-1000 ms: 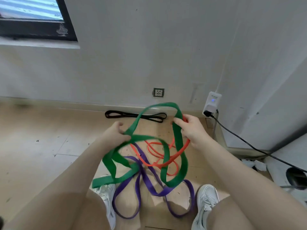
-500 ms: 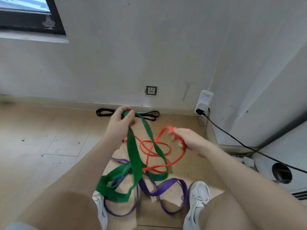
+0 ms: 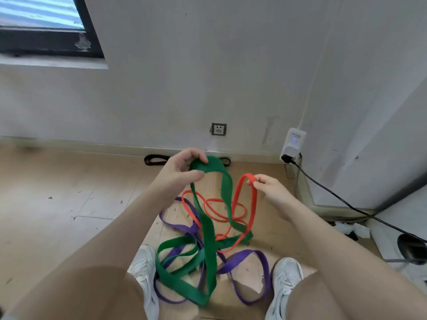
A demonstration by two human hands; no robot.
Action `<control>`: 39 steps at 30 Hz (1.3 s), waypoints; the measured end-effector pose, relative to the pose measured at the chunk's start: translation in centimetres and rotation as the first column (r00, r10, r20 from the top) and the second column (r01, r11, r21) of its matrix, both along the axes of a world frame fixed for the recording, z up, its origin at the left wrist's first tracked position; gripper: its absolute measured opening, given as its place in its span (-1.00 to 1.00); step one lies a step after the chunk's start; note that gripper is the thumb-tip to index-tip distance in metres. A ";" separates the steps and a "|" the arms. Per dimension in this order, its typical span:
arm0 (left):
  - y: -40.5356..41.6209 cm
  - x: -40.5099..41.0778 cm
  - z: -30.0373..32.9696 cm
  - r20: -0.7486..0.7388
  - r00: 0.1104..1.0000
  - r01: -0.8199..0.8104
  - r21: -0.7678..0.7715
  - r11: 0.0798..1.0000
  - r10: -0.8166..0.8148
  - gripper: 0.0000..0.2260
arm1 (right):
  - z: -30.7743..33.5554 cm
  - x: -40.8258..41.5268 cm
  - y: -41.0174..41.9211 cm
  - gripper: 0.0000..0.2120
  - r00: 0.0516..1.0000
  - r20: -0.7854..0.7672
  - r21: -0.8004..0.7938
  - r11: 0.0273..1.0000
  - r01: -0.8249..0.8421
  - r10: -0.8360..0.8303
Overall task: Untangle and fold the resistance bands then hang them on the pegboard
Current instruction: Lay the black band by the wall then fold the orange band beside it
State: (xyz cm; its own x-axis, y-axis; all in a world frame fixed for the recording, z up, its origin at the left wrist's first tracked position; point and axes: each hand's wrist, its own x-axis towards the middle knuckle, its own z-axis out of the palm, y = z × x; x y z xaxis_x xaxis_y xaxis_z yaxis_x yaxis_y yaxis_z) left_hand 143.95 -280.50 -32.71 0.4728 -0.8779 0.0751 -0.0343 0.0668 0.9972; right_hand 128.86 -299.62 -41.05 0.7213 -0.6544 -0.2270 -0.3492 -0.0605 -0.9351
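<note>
With the left hand point(image 3: 182, 172) gripping the green band point(image 3: 209, 229) and the right hand point(image 3: 265, 185) pinching the red band point(image 3: 254, 204) mid-frame, pulling apart could tighten the knot with the purple band point(image 3: 242, 256).

My arms point(image 3: 120, 229) are bare, no sleeves; bare knees below, white lace-up sneakers point(image 3: 285, 277) on both feet.

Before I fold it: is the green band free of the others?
No. The green band crosses the orange band and purple band near the floor.
</note>
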 end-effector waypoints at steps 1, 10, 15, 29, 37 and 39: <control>0.1 -0.3 -0.3 0.023 0.999 0.029 0.022 0.999 -0.029 -0.79 | 0.3 0.1 0.3 -0.79 0.997 0.040 0.089 0.994 -0.064 0.061; 0.9 -0.4 -0.6 0.047 0.985 -0.168 0.033 0.985 0.166 -0.73 | 1.7 0.5 4.0 -0.85 0.971 -0.043 -0.030 0.971 -0.237 0.236; 0.4 -0.4 -4.1 0.676 0.718 -0.580 0.450 0.679 0.166 -0.72 | 2.8 0.5 4.3 -0.88 0.998 0.058 -0.071 0.997 -0.030 0.034; -1.9 -5.7 -7.0 0.201 0.901 -0.431 0.323 0.842 0.385 -0.94 | 3.3 2.6 6.3 -0.79 0.944 0.317 0.199 0.979 0.032 -0.096; -2.5 -1.6 -2.5 -0.048 0.791 -0.606 0.080 0.791 0.610 -0.87 | 1.1 1.8 5.1 -0.87 0.995 0.078 0.026 0.998 -0.062 0.060; -2.5 -0.9 -1.9 -0.114 0.798 -0.587 0.079 0.806 0.592 -0.83 | 0.5 2.0 5.5 -0.80 0.990 0.097 0.086 0.990 -0.109 0.101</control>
State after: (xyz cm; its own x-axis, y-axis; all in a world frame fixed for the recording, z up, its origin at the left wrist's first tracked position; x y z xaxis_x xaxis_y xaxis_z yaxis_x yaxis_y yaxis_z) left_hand 143.03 -282.96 -34.65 0.9029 -0.4271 -0.0491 0.0717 0.0371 0.9967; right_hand 130.86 -294.11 -40.58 0.8053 -0.5539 -0.2113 -0.2575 -0.0057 -0.9663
